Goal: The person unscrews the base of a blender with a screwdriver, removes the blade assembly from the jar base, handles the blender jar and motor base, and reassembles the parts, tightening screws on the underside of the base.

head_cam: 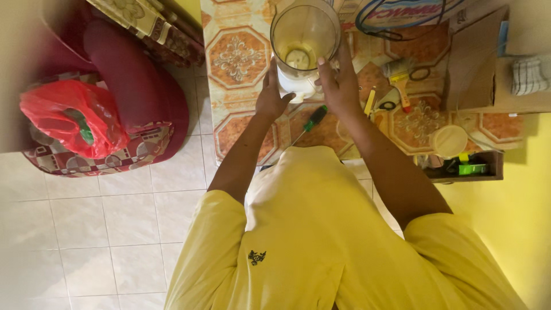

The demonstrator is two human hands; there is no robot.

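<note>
A see-through blender jug (305, 35) on a white base (294, 86) stands on the patterned table (238, 57) at the top middle of the frame. The left hand (272, 96) and right hand (338, 83) press on the base from both sides, holding it. A green screwdriver (310, 121) lies just below. A paintbrush (400, 80) and white cup (448, 141) sit to the right. A red bag (69, 117) is far left.
</note>
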